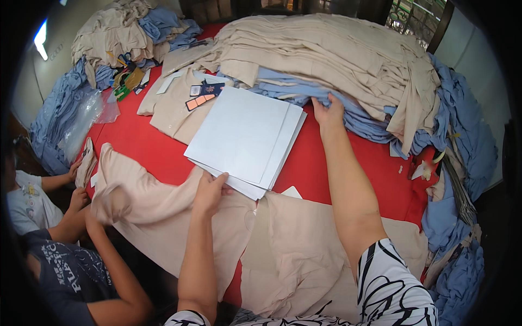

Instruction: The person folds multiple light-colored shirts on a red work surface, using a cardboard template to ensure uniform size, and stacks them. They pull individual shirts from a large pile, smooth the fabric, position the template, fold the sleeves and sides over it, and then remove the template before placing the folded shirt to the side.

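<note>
My left hand (211, 191) pinches the near edge of a stack of white sheets (242, 133), thumb on top and fingers beneath. The sheets lie slightly fanned over the red tabletop and partly over a beige garment. At the foot of the big pile, my right hand (329, 111) reaches to the edge of the folded blue garments (359, 117); its thumb and fingers are apart, and nothing shows between them. Close below my arms, a beige garment (304, 239) is spread along the near side of the table.
Folded beige garments (326, 49) are heaped high at the back. Dark and orange tags (204, 95) rest on a folded beige shirt (174, 117). Scissors (126, 60) and tape (132, 80) lie at far left. Two people handle beige cloth at left; blue clothes (457, 271) hang at right.
</note>
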Motion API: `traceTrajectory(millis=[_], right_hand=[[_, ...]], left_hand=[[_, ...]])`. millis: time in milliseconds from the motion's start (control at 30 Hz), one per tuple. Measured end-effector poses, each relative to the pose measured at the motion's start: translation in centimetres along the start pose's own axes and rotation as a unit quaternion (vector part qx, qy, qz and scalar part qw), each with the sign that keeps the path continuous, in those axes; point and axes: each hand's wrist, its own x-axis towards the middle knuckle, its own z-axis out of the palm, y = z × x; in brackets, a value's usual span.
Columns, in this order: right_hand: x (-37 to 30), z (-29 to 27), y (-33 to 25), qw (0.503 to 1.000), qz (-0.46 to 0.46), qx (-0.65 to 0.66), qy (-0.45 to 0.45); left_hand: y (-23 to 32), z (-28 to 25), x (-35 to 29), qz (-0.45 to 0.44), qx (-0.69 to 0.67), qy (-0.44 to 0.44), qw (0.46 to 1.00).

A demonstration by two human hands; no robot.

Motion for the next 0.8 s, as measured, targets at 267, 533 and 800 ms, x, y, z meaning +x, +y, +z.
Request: traceTrajectory(millis=[267,533,800], right_hand=[[1.2,-0.9,-2.2,0.987,0.024,-0.137,-0.086],[-11.6,-2.4,-12.4,0.757,0.129,-0.622,-0.155],[-34.8,-13.4,-24.8,0.522,-0.162,-0.826,-0.135]], left_hand=[[-0.7,6.4,6.9,-0.034,-0.088,0.001,0.996],[0.9,4.0,4.8,-0.119,0.13,-0.023,0.984],[1.2,6.0,-9.2,0.218,0.43,0.016,0.876]])
